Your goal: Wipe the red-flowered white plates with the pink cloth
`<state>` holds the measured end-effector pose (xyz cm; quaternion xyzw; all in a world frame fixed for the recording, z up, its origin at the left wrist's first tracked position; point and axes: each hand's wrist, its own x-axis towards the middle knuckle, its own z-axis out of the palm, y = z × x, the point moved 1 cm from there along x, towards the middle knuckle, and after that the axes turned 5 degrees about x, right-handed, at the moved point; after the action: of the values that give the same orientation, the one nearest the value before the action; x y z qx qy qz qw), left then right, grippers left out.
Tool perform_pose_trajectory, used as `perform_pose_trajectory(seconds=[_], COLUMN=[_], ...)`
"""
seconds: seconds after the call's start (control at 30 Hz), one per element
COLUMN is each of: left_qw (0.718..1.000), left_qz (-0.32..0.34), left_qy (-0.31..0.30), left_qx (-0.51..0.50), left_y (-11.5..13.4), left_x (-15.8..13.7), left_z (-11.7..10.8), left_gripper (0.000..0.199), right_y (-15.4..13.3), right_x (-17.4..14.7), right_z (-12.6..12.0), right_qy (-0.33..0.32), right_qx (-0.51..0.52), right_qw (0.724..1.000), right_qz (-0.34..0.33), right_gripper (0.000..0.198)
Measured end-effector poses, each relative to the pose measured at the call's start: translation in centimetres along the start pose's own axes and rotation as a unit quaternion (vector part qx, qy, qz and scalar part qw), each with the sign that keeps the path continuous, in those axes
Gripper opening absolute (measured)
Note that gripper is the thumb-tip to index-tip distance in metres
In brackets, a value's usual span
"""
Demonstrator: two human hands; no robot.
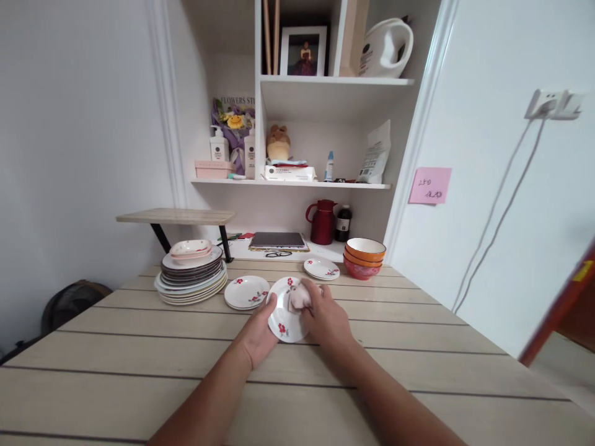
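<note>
A small white plate with red flowers (281,319) is tilted up above the table, gripped at its left edge by my left hand (258,337). My right hand (329,316) is closed on a pale, crumpled cloth (300,297), which it presses against the plate's face. Just left of the held plate lies a short stack of similar flowered plates (246,292). Behind my right hand is another low stack of smaller flowered plates (321,269). The fingertips under the held plate are hidden.
Tall stacked plates (190,285) with small dishes on top stand at the left, by a raised wooden shelf (176,215). Nested orange and red bowls (365,259) sit at the back right. Behind are a laptop (277,240), glasses (278,254) and a red jug (323,222).
</note>
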<state>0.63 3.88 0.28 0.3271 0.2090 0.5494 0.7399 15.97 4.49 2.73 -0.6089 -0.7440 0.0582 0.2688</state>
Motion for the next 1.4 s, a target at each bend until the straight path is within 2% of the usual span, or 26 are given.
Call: perform_pose_trajectory(seconds=[0.1, 0.17, 0.23, 0.37, 0.5, 0.57, 0.63, 0.7, 0.8, 0.87, 0.93, 1.0, 1.03, 1.07, 1.1, 1.13, 1.2, 1.23, 1.27, 1.33, 1.4], left_qw=[0.999, 0.999, 0.998, 0.999, 0.998, 0.997, 0.995, 0.993, 0.994, 0.995, 0.995, 0.994, 0.994, 0.994, 0.995, 0.995, 0.997, 0.997, 0.997, 0.997, 0.996], left_qz=[0.030, 0.020, -0.011, -0.037, -0.023, -0.010, -0.001, 0.007, 0.031, 0.049, 0.059, 0.063, 0.063, 0.061, 0.060, 0.056, 0.048, 0.044, 0.042, 0.044, 0.046], left_qy=[0.026, 0.051, 0.063, 0.015, -0.034, -0.046, -0.041, -0.014, 0.032, 0.045, 0.056, 0.071, 0.075, 0.075, 0.069, 0.058, 0.033, 0.023, 0.018, 0.024, 0.043], left_qx=[-0.010, 0.003, 0.023, 0.026, 0.039, 0.064, 0.095, 0.113, 0.100, 0.077, 0.058, 0.047, 0.045, 0.045, 0.047, 0.050, 0.056, 0.058, 0.059, 0.061, 0.066], left_y=[0.3, 0.5, 0.4, 0.0, -0.1, -0.1, 0.0, 0.1, 0.2, 0.4, 0.6, 0.8, 0.8, 0.9, 0.9, 0.9, 0.8, 0.8, 0.8, 0.7, 0.7], left_x=[-0.1, -0.3, -0.4, -0.4, -0.5, -0.6, -0.8, -0.8, -0.6, -0.5, -0.3, -0.3, -0.4, -0.4, -0.5, -0.6, -0.8, -0.8, -0.9, -0.9, -0.8], left_z=[-0.1, -0.2, -0.2, 0.3, 0.6, 0.7, 0.6, 0.4, 0.0, -0.2, -0.4, -0.4, -0.4, -0.4, -0.4, -0.3, -0.1, 0.0, 0.1, 0.2, 0.3], left_gripper=[0.055, 0.053, 0.051, 0.051, 0.052, 0.051, 0.051, 0.052, 0.050, 0.051, 0.054, 0.054, 0.053, 0.050, 0.047, 0.045, 0.042, 0.041, 0.042, 0.044, 0.046], right_y=[-1.2, -2.5, -3.4, -2.8, -0.6, -0.4, -1.1, -2.1, -2.7, -1.9, -0.2, 1.6, 2.4, 2.8, 3.0, 2.9, 2.0, 1.4, 0.9, -0.1, -0.5], right_x=[-1.6, -2.5, -2.7, -1.4, 0.2, 0.2, -0.3, -1.1, -1.7, -1.3, -0.3, 0.6, 1.0, 1.2, 1.3, 1.2, 0.7, 0.4, 0.1, -0.4, -0.7], right_z=[0.6, 0.9, 0.9, 0.5, 0.4, 0.7, 1.1, 1.3, 0.6, -0.1, -0.8, -1.0, -0.9, -0.6, -0.3, 0.2, 1.0, 1.3, 1.5, 1.8, 2.0], right_qy=[-0.045, -0.069, -0.072, -0.018, 0.010, 0.013, 0.006, -0.010, -0.043, -0.045, 0.023, 0.115, 0.133, 0.121, 0.080, 0.013, -0.149, -0.207, -0.234, -0.254, -0.250], right_qx=[-0.011, -0.001, 0.020, 0.071, 0.095, 0.099, 0.127, 0.187, 0.305, 0.388, 0.467, 0.509, 0.533, 0.568, 0.608, 0.654, 0.733, 0.760, 0.777, 0.798, 0.808], right_qw=[0.997, 0.993, 0.990, 0.994, 0.995, 0.995, 0.992, 0.980, 0.936, 0.905, 0.878, 0.853, 0.835, 0.811, 0.781, 0.744, 0.646, 0.599, 0.568, 0.533, 0.520], right_qz=[-0.054, -0.101, -0.120, -0.077, 0.010, 0.028, 0.002, -0.070, -0.171, -0.169, -0.101, -0.010, 0.037, 0.079, 0.114, 0.137, 0.151, 0.146, 0.139, 0.122, 0.117], right_gripper=[0.061, 0.062, 0.063, 0.062, 0.063, 0.065, 0.068, 0.073, 0.082, 0.075, 0.062, 0.059, 0.059, 0.058, 0.056, 0.054, 0.054, 0.057, 0.058, 0.058, 0.054])
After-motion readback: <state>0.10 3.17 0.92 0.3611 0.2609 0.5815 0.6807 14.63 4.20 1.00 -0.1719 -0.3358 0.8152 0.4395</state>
